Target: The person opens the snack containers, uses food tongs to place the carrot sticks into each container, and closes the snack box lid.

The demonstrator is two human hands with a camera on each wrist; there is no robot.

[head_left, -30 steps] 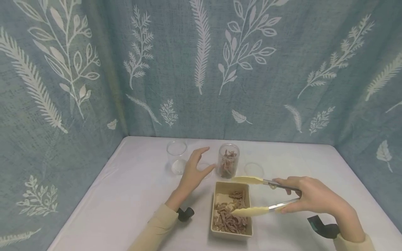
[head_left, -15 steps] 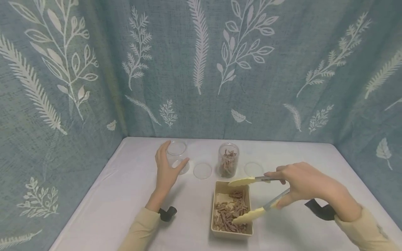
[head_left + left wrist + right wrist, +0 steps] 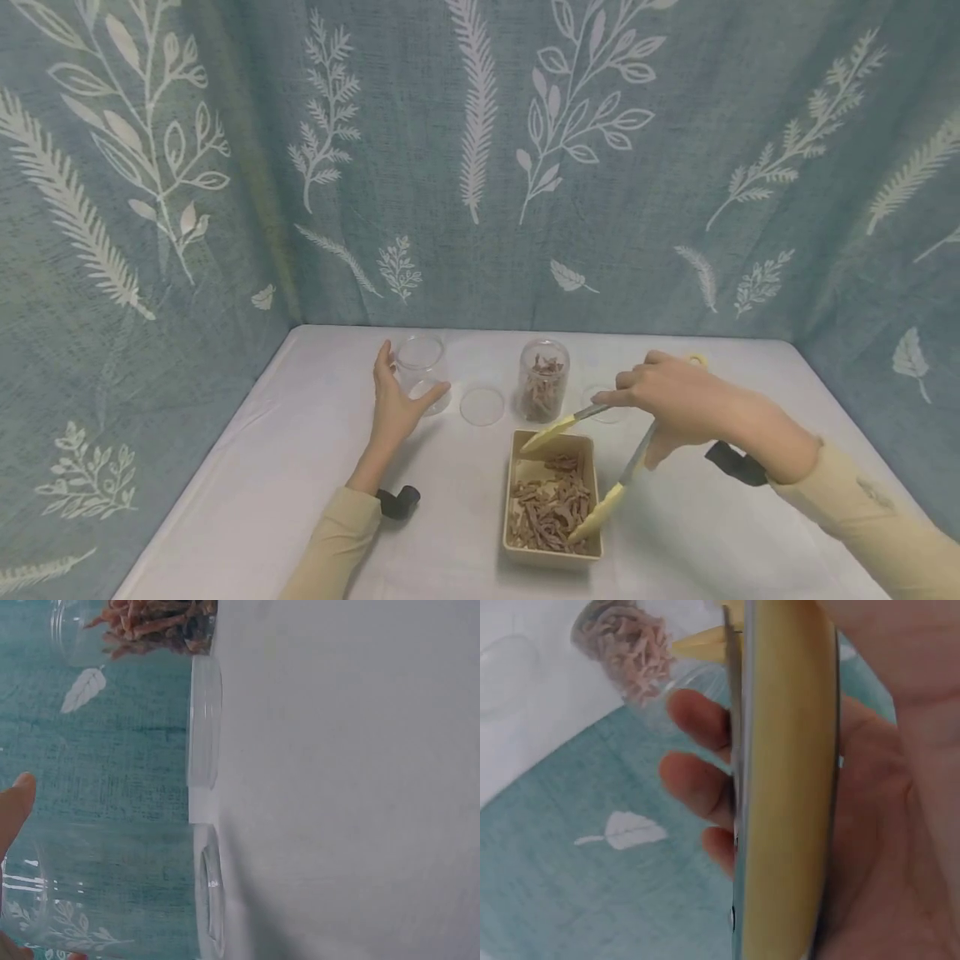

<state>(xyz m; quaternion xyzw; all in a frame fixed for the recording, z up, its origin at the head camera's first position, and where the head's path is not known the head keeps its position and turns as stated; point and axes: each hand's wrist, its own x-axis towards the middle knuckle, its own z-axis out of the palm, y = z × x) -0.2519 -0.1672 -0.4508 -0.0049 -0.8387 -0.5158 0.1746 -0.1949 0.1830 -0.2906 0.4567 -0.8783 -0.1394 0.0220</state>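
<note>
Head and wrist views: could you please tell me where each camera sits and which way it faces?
Head: worn on the head, facing forward and down at the tan box; the left hand, right hand and both sleeves show.
Left wrist: on that wrist, looking past the empty jar toward the curtain; part of the left hand shows.
Right wrist: on that wrist, facing the tongs; much of the right hand shows.
Head and left wrist both show the jar of brown strips.

Curtain (image 3: 420,167): muted blue-green, printed with white leaves and fronds; tablecloth (image 3: 258,467) before me plain white, sleeves (image 3: 333,529) beige, wrist pieces (image 3: 401,502) black. Tongs (image 3: 602,510): yellow tips on silver-grey shanks. I see the box (image 3: 553,559) as tan, strips (image 3: 551,517) inside purplish brown, jars (image 3: 422,373) and lids (image 3: 482,405) clear and colourless.
</note>
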